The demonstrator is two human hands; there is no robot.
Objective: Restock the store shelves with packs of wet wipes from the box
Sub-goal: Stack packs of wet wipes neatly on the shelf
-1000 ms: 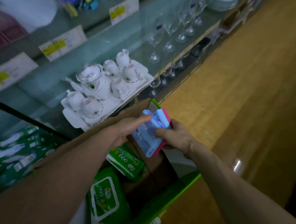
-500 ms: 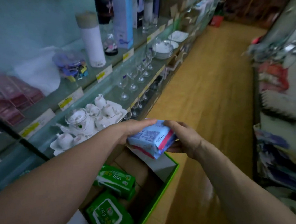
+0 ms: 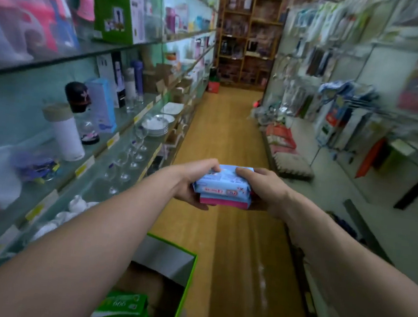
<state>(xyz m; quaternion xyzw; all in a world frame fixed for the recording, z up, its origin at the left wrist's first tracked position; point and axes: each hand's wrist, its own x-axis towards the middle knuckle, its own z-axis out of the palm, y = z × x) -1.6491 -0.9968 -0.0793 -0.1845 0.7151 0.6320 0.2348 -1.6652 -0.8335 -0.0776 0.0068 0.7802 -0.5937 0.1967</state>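
I hold a small stack of blue and pink wet wipe packs [image 3: 223,187] flat in front of me, over the aisle floor. My left hand [image 3: 193,179] grips the stack's left end, thumb on top. My right hand [image 3: 263,189] grips its right end. Below, at the bottom of the view, stands the open cardboard box [image 3: 187,281] with a green rim. A green wet wipe pack [image 3: 122,308] lies inside it, partly hidden by my left forearm.
Glass shelves [image 3: 117,147] on the left carry wine glasses [image 3: 133,148], a white flask [image 3: 68,134], plates [image 3: 156,125] and a white tea set [image 3: 70,211]. Racks of hanging goods [image 3: 347,115] line the right side. A wooden floor aisle [image 3: 230,135] runs ahead to a wooden shelf unit [image 3: 248,34].
Both hands lifted the blue and pink packs up out of the box and levelled them. The view swung up from the box and tea set to look along the aisle.
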